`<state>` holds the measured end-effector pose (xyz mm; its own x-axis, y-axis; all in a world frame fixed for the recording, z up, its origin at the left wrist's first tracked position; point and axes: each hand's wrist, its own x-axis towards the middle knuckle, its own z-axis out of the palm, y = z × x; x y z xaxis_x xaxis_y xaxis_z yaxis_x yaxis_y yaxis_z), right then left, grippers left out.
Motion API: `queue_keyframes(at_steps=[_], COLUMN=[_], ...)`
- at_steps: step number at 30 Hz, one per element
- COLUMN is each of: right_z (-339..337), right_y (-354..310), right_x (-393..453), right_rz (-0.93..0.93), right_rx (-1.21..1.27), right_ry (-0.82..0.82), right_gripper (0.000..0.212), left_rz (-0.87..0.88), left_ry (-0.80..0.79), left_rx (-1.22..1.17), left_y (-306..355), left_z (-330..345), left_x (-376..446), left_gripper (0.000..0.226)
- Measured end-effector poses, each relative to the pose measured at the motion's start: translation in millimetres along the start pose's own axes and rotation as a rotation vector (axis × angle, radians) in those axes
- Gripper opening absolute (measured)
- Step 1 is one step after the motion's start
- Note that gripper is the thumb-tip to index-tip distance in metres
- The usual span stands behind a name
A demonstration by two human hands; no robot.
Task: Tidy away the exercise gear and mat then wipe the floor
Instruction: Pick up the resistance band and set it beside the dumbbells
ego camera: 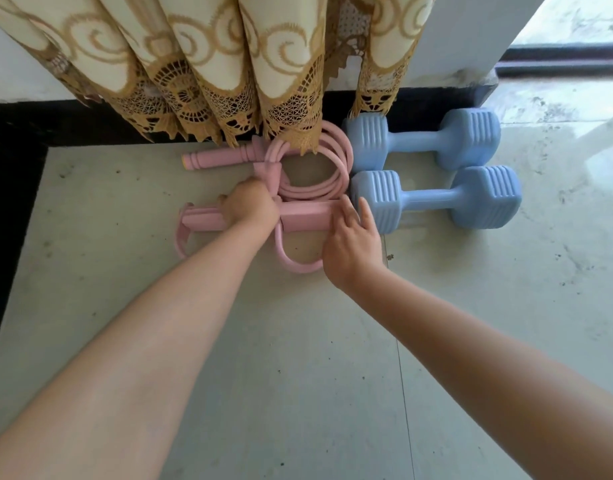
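A pink pedal puller (305, 216) lies on the pale floor by the wall, its foot loops (298, 261) toward me. My left hand (251, 206) is closed over the middle of its bar, where the tubes gather. My right hand (350, 244) rests flat against the bar's right end, fingers apart. Behind it lies a coiled pink jump rope (329, 168) with a handle (215, 159) pointing left. Two light blue dumbbells (436, 199) (423, 140) lie side by side to the right, close to the rope and the bar.
A cream and gold lace curtain (201, 74) hangs over the rope and the back dumbbell. A black skirting strip (38, 123) runs along the white wall. A black sliding-door track (561, 64) is at the top right. Grey tiled floor (298, 375) spreads toward me.
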<state>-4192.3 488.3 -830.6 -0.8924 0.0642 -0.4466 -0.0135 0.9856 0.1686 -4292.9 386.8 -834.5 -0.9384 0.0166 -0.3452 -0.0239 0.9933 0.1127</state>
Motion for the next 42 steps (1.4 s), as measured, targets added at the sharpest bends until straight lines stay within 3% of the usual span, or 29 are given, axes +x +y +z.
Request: queue_keyframes(at_steps=[4,9,15,24,33,42], right_z=[-12,-17,-4,2,6,7], right_y=[-1,14,15,12,11,9], right_x=[19,23,-4,-23,-35,-49], right_rz=[0.003,-0.008,-0.040,-0.098,-0.083,-0.125], right_rx=[-0.236,-0.065,0.098,0.125,0.129,0.247], right_ry=[-0.087,-0.070,0.048,0.043,0.011,0.048], right_gripper=[0.058,0.055,0.052,0.042,0.045,0.036], left_rz=[0.099,0.173,0.087,0.035,0.068,0.152], left_ry=[-0.035,-0.031,-0.027,0.040,0.019,0.045], left_rx=[0.021,-0.076,-0.232,-0.346,-0.295,-0.090], left_y=[-9,-18,-26,-34,-39,-59], left_z=[-1,2,4,6,4,-1], left_x=[4,-9,-27,-43,-61,-76], left_gripper=[0.038,0.033,0.031,0.029,0.030,0.031])
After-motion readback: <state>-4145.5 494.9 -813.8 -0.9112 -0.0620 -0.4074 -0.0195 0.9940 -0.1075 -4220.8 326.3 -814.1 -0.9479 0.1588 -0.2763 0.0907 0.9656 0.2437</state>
